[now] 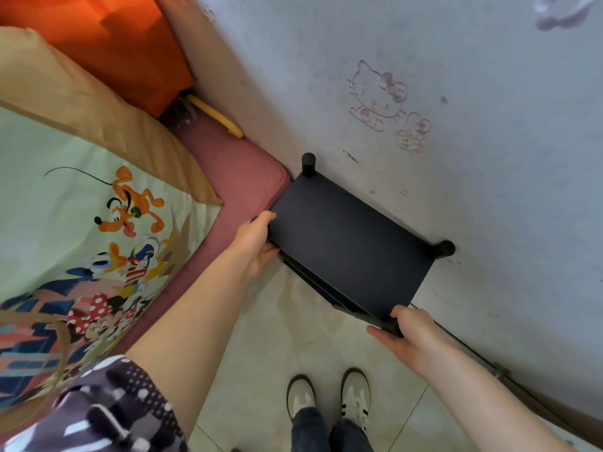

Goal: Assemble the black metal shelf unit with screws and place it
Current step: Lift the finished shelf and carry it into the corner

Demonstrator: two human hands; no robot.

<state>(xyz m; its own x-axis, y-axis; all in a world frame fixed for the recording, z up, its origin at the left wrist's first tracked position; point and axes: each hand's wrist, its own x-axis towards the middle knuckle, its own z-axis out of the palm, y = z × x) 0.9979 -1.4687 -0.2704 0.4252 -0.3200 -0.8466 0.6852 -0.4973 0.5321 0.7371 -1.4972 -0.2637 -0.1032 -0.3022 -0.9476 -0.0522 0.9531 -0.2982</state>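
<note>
Black shelf unit [349, 243], pink mattress [235, 164]

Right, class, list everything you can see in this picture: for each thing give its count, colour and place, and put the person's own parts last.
shelf unit: one, black, on the floor against the wall, beside the bed
corner posts: two visible, black, along the shelf's wall side
bedsheet: one, pale green with cartoon figures, on the bed at left
pillow: one, orange, top left
wall: pale, with faded cartoon stickers
floor tiles: beige, underfoot
shoes: two, white
left hand: grips the shelf's near-left corner
right hand: grips the near-right corner
</note>
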